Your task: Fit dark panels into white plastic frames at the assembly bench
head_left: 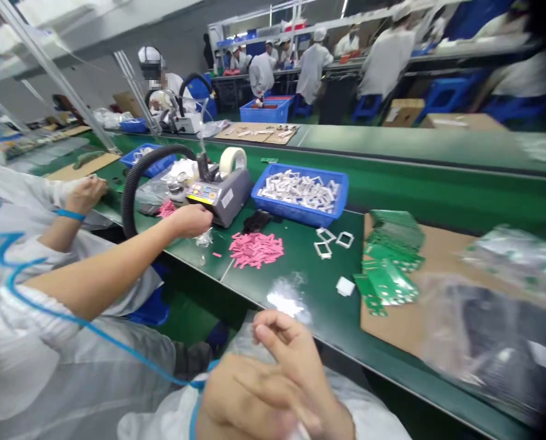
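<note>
Nearest the camera, blurred fingers (273,327) curl narrowly together over a clear plastic bag (247,345), and I cannot tell if they hold it; a shiny film piece (285,299) lies just far of them on the green counter (249,287), with pink strips (257,250) farther away.

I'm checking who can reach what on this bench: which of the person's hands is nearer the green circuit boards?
Right. The right hand lies below and to the left of the green circuit boards. The left hand lies farther left, beside the right hand at the bottom of the view.
</note>
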Tool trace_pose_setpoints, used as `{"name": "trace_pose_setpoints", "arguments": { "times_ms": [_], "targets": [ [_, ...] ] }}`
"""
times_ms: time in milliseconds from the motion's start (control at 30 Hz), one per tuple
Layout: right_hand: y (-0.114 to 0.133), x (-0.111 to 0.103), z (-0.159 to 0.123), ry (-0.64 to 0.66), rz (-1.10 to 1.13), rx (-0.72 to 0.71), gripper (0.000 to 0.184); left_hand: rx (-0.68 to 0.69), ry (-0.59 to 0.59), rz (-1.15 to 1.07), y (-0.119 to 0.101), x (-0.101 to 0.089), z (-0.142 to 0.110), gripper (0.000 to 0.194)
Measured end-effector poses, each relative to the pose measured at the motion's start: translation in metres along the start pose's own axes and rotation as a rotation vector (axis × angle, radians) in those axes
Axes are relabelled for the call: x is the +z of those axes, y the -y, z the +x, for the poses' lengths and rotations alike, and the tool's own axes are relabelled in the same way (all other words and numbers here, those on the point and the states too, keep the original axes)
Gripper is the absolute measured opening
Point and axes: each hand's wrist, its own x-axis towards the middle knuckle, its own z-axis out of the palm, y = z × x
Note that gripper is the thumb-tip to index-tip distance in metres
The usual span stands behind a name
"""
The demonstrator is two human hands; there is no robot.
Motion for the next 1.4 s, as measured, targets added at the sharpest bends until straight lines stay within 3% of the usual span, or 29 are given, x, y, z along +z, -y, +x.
{"name": "trace_pose_setpoints", "arguments": {
  "times_ms": [67,100,167,200,267,433,600,733,1033,1400],
  "targets": [
    [0.026,-0.017,-0.016,-0.08,-0.043,-0.13,0.023,0.026,-0.147,-0.372,-0.046,0.021,-0.03,0.06],
    [0.037,-0.023,-0.023,-0.114,-0.053,-0.193,0.02,-0.015,-0.229,-0.607,-0.062,0.029,-0.039,0.05],
    [0.057,-0.033,-0.032,-0.163,-0.056,-0.282,0.016,-0.229,-0.368,-1.115,-0.078,0.037,-0.042,0.02],
    [0.066,-0.036,-0.035,-0.178,-0.058,-0.309,0.015,-0.358,-0.4,-1.339,-0.081,0.039,-0.036,0.018],
    [0.082,-0.043,-0.038,-0.21,-0.086,-0.355,0.017,-0.521,-0.385,-1.641,-0.078,0.041,-0.016,0.025],
    [0.126,-0.054,-0.035,-0.248,-0.26,-0.482,0.013,-0.762,-0.234,-2.009,-0.077,0.05,0.041,0.013],
    [0.162,-0.064,-0.027,-0.322,-0.621,-0.669,0.017,-0.888,-0.057,-2.132,-0.086,0.059,0.074,0.017],
    [0.166,-0.07,-0.009,-0.229,-0.662,-0.665,0.02,-0.864,0.018,-2.122,-0.087,0.064,0.085,0.016],
    [0.163,-0.076,0.012,-0.218,-0.803,-0.679,0.015,-0.798,0.011,-2.149,-0.086,0.074,0.092,0.016],
    [0.164,-0.082,0.018,-0.234,-0.861,-0.689,0.016,-0.883,0.011,-2.117,-0.083,0.076,0.091,0.025]
  ]
}}
